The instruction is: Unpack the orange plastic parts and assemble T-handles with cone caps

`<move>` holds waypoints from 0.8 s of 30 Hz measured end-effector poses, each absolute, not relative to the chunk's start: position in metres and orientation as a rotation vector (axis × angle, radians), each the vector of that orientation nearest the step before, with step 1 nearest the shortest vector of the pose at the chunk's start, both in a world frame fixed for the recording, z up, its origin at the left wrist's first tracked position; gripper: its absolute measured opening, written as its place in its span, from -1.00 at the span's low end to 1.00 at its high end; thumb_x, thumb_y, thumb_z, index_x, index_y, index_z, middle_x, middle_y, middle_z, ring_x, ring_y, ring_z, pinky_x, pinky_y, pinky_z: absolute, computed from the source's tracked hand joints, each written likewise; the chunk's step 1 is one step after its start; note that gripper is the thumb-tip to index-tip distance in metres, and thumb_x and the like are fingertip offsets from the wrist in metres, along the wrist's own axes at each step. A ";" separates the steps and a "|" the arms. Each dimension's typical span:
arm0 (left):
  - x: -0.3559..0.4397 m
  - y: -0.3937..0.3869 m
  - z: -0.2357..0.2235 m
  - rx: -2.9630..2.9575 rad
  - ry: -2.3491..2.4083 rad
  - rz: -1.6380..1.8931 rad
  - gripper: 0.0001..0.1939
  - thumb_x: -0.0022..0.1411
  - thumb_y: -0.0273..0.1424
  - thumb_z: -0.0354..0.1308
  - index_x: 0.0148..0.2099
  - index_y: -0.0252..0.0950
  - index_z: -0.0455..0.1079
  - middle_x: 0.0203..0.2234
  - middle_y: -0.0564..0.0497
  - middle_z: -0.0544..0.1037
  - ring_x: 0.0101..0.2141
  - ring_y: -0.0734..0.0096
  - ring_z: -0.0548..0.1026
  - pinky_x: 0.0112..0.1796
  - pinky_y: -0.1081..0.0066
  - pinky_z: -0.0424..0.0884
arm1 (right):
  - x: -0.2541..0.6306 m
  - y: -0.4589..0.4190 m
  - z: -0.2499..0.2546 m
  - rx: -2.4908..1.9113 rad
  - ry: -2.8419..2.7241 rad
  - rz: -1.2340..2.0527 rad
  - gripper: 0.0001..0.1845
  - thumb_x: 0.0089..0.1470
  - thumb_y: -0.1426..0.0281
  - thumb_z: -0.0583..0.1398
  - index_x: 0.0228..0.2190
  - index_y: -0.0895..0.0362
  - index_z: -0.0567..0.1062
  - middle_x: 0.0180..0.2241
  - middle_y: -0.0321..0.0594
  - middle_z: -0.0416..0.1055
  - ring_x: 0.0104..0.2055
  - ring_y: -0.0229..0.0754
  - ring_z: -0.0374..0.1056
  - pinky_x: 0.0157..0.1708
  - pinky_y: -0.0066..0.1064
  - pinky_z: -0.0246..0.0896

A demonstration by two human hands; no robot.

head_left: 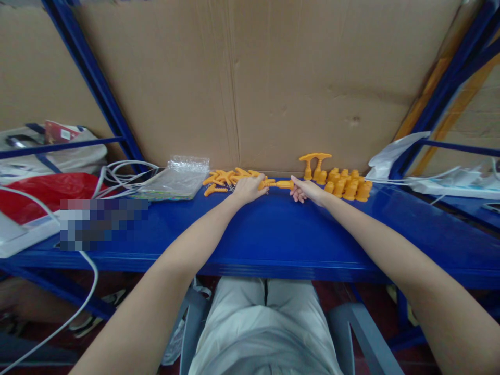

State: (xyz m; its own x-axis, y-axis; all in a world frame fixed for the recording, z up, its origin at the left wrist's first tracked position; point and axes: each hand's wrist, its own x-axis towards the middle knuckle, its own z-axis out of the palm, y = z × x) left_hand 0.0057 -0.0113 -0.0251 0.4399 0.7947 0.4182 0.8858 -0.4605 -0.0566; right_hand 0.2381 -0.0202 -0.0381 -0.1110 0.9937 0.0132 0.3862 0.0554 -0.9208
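Note:
My left hand [249, 189] is closed around an orange plastic piece with a ribbed shaft [269, 183]; the rest of this piece is hidden under my fingers. My right hand [307, 190] grips an orange hollow-looking base [284, 184] by its wider end. Shaft and base lie end to end between my hands; whether they are joined I cannot tell. Beside my left hand is a pile of orange curved handles [222, 177], with small dark metal bits among them. Right of my right hand stand several orange bases [349, 186] in rows. Behind it, orange T-shaped pieces [315, 158] stand upright.
A stack of clear plastic bags [182, 179] lies left of the pile. White cables [117, 169], a red bag [58, 192] and a blurred-out object [99, 224] are farther left. Cardboard [273, 83] backs the blue table [273, 234]. A power strip [449, 186] lies at right.

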 end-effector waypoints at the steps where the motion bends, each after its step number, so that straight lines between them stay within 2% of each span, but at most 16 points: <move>1: 0.006 -0.011 -0.025 -2.425 -1.455 -0.493 -0.57 0.39 -0.19 0.05 0.19 -0.29 0.34 -0.08 -0.22 0.64 -0.02 -0.01 0.58 -0.07 0.18 0.44 | 0.238 -0.021 -0.038 -1.427 -1.596 1.044 -0.28 0.27 -0.16 -0.03 -0.59 0.15 0.41 -0.73 -0.16 0.37 -0.76 -0.36 0.14 -0.76 -0.50 -0.06; 5: 0.005 -0.009 -0.025 -2.411 -1.462 -0.506 -0.58 0.40 -0.19 0.04 0.18 -0.28 0.36 -0.09 -0.21 0.64 -0.02 -0.01 0.59 -0.07 0.18 0.44 | 0.238 -0.021 -0.036 -1.441 -1.582 1.070 -0.32 0.33 -0.10 -0.06 -0.45 0.18 0.47 -0.63 -0.11 0.47 -0.71 -0.32 0.23 -0.72 -0.48 -0.01; 9: 0.004 -0.009 -0.024 -2.403 -1.480 -0.483 -0.59 0.40 -0.19 0.06 0.18 -0.28 0.37 -0.09 -0.20 0.64 -0.01 0.00 0.59 -0.07 0.19 0.45 | 0.243 -0.020 -0.040 -1.338 -1.556 1.058 -0.70 0.33 0.19 0.15 -0.11 0.17 0.47 -0.31 -0.11 0.62 -0.59 -0.35 0.38 -0.69 -0.53 0.06; 10: 0.004 -0.010 -0.024 -2.402 -1.483 -0.478 -0.59 0.40 -0.19 0.06 0.18 -0.28 0.37 -0.09 -0.19 0.65 -0.01 0.01 0.59 -0.07 0.20 0.45 | 0.244 -0.019 -0.041 -1.312 -1.565 1.046 -0.73 0.29 0.28 0.22 -0.03 0.14 0.45 -0.23 -0.12 0.62 -0.57 -0.36 0.40 -0.68 -0.55 0.07; 12: 0.004 -0.010 -0.023 -2.398 -1.488 -0.477 -0.59 0.39 -0.18 0.06 0.17 -0.27 0.37 -0.10 -0.18 0.65 -0.01 0.01 0.59 -0.07 0.21 0.45 | 0.247 -0.017 -0.044 -1.289 -1.587 1.017 -0.61 0.19 0.42 0.29 0.04 0.10 0.41 -0.14 -0.14 0.61 -0.54 -0.38 0.42 -0.66 -0.57 0.09; 14: 0.004 -0.010 -0.023 -2.399 -1.485 -0.484 -0.59 0.39 -0.17 0.06 0.17 -0.27 0.37 -0.11 -0.18 0.65 -0.02 0.01 0.59 -0.08 0.21 0.45 | 0.249 -0.016 -0.046 -1.295 -1.590 1.004 -0.59 0.15 0.45 0.31 0.03 0.10 0.42 -0.13 -0.14 0.62 -0.54 -0.39 0.41 -0.65 -0.58 0.09; 21: 0.002 -0.007 -0.026 -2.409 -1.449 -0.516 -0.57 0.38 -0.11 0.09 0.15 -0.27 0.36 -0.07 -0.19 0.64 0.00 -0.01 0.58 -0.08 0.22 0.43 | 0.247 -0.019 -0.044 -1.300 -1.603 1.019 -0.85 0.18 0.32 0.31 -0.27 0.15 0.51 -0.33 -0.17 0.63 -0.53 -0.38 0.36 -0.60 -0.57 0.07; 24: 0.003 -0.008 -0.027 -2.403 -1.442 -0.521 -0.57 0.38 -0.11 0.09 0.15 -0.26 0.36 -0.07 -0.18 0.64 0.01 0.01 0.58 -0.07 0.24 0.43 | 0.245 -0.022 -0.042 -1.307 -1.607 1.032 -0.74 0.23 0.25 0.28 -0.41 0.16 0.49 -0.45 -0.20 0.57 -0.56 -0.39 0.32 -0.61 -0.57 0.05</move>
